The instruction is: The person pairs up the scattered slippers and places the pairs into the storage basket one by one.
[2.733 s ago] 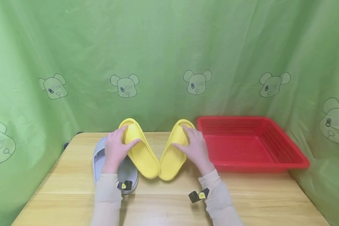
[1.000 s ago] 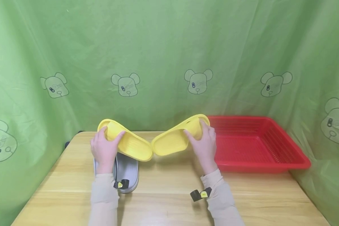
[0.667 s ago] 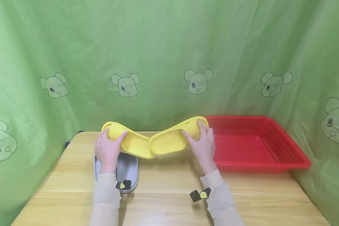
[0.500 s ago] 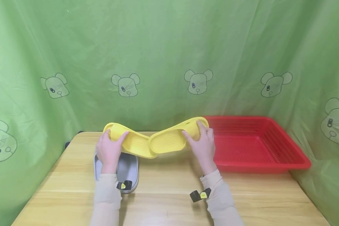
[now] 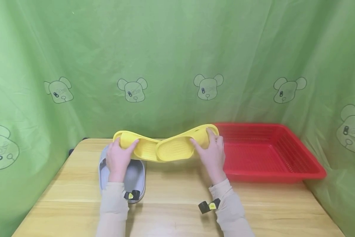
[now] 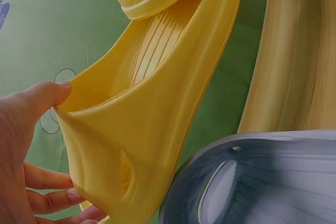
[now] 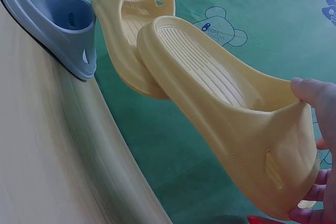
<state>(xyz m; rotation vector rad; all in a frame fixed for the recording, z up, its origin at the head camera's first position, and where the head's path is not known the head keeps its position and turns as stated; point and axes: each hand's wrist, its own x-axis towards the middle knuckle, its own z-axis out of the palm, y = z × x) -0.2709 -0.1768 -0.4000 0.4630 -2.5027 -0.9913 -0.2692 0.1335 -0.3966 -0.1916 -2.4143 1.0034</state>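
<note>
My left hand (image 5: 118, 160) grips a yellow slipper (image 5: 144, 149) by its strap, thumb at the strap's opening edge and fingers under the toe end, as the left wrist view shows. A matching yellow slipper (image 5: 175, 149) is held the same way by my right hand (image 5: 212, 157). Both are raised off the table, toes pointing outward. The right slipper's heel overlaps the left one's heel, covering it in the head view. Below my left hand, a pair of grey-blue slippers (image 5: 136, 174) stands on the table, partly hidden by that hand and sleeve.
A red plastic basket (image 5: 254, 176) with slatted walls stands on the right of the wooden table (image 5: 177, 210), close to my right hand. Green curtain (image 5: 171, 42) printed with bear heads encloses the back and sides.
The yellow slippers, earlier steeply slanted in a V with heels toward me, have swung flatter and up. Lately my left hand has moved slightly right, bringing the heels from touching into overlap.
</note>
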